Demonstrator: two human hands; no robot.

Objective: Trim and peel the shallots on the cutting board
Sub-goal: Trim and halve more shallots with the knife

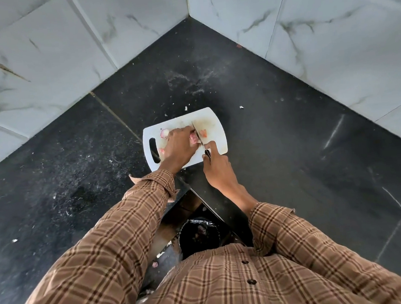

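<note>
A person's left hand [178, 145] pinched a shallot [193, 138] on the white cutting board [213, 123] while the right hand [216, 166], wrapped round the handle, set a knife [198, 135] against its end. One peeled shallot [165, 132] lay beside it among skin scraps [203, 133]; the job appeared partly done, with this bulb unpeeled.

We see a white cutting board [214, 136] on a black speckled surface [276, 126], pink-purple shallots [193, 138], white grey-veined marble wall tiles [43, 56], and brown plaid sleeves [128, 217] crossed with dark and cream lines
</note>
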